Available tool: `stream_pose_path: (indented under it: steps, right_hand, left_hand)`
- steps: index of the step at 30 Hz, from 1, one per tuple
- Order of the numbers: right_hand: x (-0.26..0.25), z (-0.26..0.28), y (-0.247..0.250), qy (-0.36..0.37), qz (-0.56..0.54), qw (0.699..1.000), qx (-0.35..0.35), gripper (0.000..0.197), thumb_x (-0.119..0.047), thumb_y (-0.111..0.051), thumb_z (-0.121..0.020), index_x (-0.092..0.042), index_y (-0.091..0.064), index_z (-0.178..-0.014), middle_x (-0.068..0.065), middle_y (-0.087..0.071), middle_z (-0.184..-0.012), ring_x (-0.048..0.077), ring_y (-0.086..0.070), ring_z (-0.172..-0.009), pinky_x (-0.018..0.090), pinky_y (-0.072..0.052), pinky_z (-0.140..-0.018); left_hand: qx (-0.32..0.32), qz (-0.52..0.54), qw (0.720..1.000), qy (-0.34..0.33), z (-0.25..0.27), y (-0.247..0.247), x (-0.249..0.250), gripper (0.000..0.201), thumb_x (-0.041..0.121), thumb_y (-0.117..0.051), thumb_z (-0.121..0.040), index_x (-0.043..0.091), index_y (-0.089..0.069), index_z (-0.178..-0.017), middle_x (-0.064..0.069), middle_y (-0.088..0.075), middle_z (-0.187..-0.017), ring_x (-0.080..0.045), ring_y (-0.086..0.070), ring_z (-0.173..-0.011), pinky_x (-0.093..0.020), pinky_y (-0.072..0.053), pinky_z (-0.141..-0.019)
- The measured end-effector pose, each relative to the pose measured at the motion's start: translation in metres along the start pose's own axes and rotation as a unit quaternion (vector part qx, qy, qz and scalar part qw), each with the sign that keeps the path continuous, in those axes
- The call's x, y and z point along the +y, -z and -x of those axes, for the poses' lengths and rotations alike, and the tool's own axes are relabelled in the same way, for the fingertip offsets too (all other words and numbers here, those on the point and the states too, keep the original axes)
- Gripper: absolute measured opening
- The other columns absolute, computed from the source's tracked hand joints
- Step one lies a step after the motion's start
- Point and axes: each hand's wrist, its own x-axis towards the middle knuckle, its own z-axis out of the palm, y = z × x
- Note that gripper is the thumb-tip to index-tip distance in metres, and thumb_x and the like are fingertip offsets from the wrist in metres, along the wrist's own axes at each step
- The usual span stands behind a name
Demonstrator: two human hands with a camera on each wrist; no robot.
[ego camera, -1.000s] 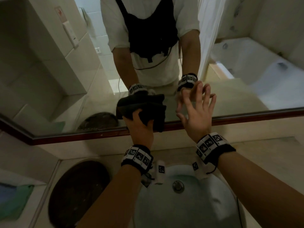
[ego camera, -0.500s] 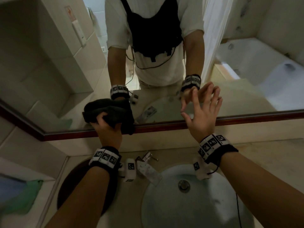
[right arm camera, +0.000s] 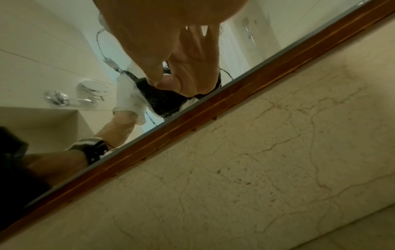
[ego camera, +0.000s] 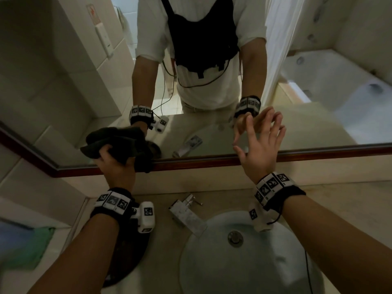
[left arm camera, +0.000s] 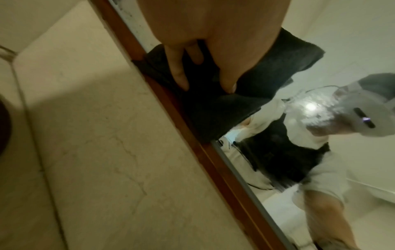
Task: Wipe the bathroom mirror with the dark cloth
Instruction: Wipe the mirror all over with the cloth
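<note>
Bathroom mirror (ego camera: 70,102): left hand (ego camera: 115,166) grips dark cloth (ego camera: 125,145) against its lower frame; right hand (ego camera: 262,143) spread, empty. Wiping underway; most glass apparently remains.

Open mirror (ego camera: 63,66) glass lies above and left of the dark cloth (ego camera: 127,145). To its right the raised right hand (ego camera: 262,147) blocks the way; the wooden frame (ego camera: 212,162) bounds the bottom, with the faucet (ego camera: 186,215) near.
</note>
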Motion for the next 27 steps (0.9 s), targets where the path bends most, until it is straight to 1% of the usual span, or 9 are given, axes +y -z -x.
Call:
stream_pose_path:
  steps: [3,6,11,13,15,18,22,24,27]
  right_hand:
    - [-0.001,0.001,-0.001,0.002,0.002,1.000,0.001,0.100,-0.048,-0.071,-0.083,-0.028,-0.008,-0.158,0.013,0.022,-0.159,0.046,0.010,-0.147,0.067,-0.005,-0.117]
    - [-0.001,0.000,0.000,0.006,0.009,1.000,-0.003,0.104,-0.046,-0.075,-0.079,-0.028,-0.009,-0.158,0.012,0.023,-0.158,0.044,0.012,-0.147,0.065,-0.004,-0.117]
    - [0.004,0.002,0.003,0.017,0.015,1.000,-0.003,0.105,-0.041,-0.079,-0.075,-0.028,-0.015,-0.157,0.013,0.019,-0.159,0.039,0.014,-0.147,0.066,-0.008,-0.116]
    - [0.007,0.003,0.004,0.025,0.019,0.999,-0.008,0.106,-0.040,-0.079,-0.075,-0.029,-0.012,-0.157,0.013,0.018,-0.160,0.040,0.013,-0.148,0.067,-0.009,-0.116]
    - [0.009,0.003,0.006,0.032,0.026,0.999,-0.015,0.108,-0.040,-0.078,-0.076,-0.031,-0.006,-0.157,0.013,0.018,-0.160,0.039,0.014,-0.148,0.067,-0.008,-0.116]
    - [0.011,0.004,0.009,0.035,0.024,0.999,-0.024,0.112,-0.040,-0.078,-0.076,-0.032,-0.002,-0.156,0.013,0.020,-0.160,0.039,0.015,-0.148,0.067,-0.008,-0.116]
    - [0.010,0.004,0.012,0.030,0.022,0.999,-0.034,0.112,-0.038,-0.078,-0.076,-0.032,0.000,-0.156,0.013,0.019,-0.161,0.038,0.017,-0.148,0.066,-0.006,-0.117]
    - [0.011,0.004,0.014,0.034,0.020,0.998,-0.041,0.111,-0.038,-0.077,-0.077,-0.032,0.000,-0.156,0.013,0.018,-0.161,0.038,0.015,-0.148,0.066,-0.007,-0.117]
    - [0.015,0.004,0.017,0.051,0.020,0.997,-0.049,0.109,-0.036,-0.076,-0.079,-0.033,0.002,-0.156,0.013,0.019,-0.162,0.040,0.014,-0.149,0.066,-0.007,-0.117]
  left_hand:
    - [-0.023,0.001,1.000,-0.018,0.014,-0.016,0.015,0.064,0.012,-0.076,-0.079,0.013,-0.041,-0.133,-0.024,-0.038,-0.137,-0.034,-0.047,-0.118,-0.039,-0.042,-0.104]
    - [-0.030,-0.003,0.999,-0.043,0.045,-0.047,0.043,0.056,0.011,-0.076,-0.079,0.007,-0.048,-0.128,-0.027,-0.039,-0.136,-0.039,-0.047,-0.116,-0.049,-0.043,-0.103]
    - [-0.116,0.030,0.989,-0.083,0.104,-0.105,0.083,0.056,0.013,-0.072,-0.083,0.011,-0.047,-0.133,-0.026,-0.030,-0.143,-0.040,-0.040,-0.128,-0.050,-0.036,-0.111]
    - [-0.119,0.027,0.989,-0.087,0.111,-0.115,0.088,0.055,0.012,-0.071,-0.084,0.010,-0.047,-0.134,-0.026,-0.029,-0.145,-0.040,-0.037,-0.131,-0.047,-0.032,-0.114]
    - [-0.112,0.018,0.989,-0.091,0.108,-0.113,0.088,0.054,0.010,-0.071,-0.083,0.011,-0.048,-0.132,-0.026,-0.029,-0.144,-0.039,-0.038,-0.130,-0.047,-0.032,-0.114]
    - [-0.088,0.014,0.993,-0.080,0.092,-0.100,0.080,0.056,0.008,-0.072,-0.080,0.023,-0.042,-0.125,-0.022,-0.030,-0.143,-0.037,-0.044,-0.125,-0.050,-0.040,-0.109]
    - [-0.035,-0.003,0.995,-0.095,0.066,-0.073,0.060,0.048,0.011,-0.073,-0.080,0.017,-0.046,-0.120,-0.021,-0.037,-0.136,-0.034,-0.050,-0.115,-0.049,-0.045,-0.103]
    - [-0.029,-0.013,0.998,-0.046,0.050,-0.057,0.047,0.051,0.016,-0.072,-0.081,0.016,-0.045,-0.124,-0.022,-0.036,-0.138,-0.037,-0.049,-0.115,-0.051,-0.044,-0.102]
    - [-0.048,-0.045,0.998,-0.005,0.031,-0.039,0.030,0.065,0.024,-0.070,-0.077,0.027,-0.035,-0.132,-0.023,-0.035,-0.144,-0.039,-0.046,-0.122,-0.052,-0.043,-0.104]
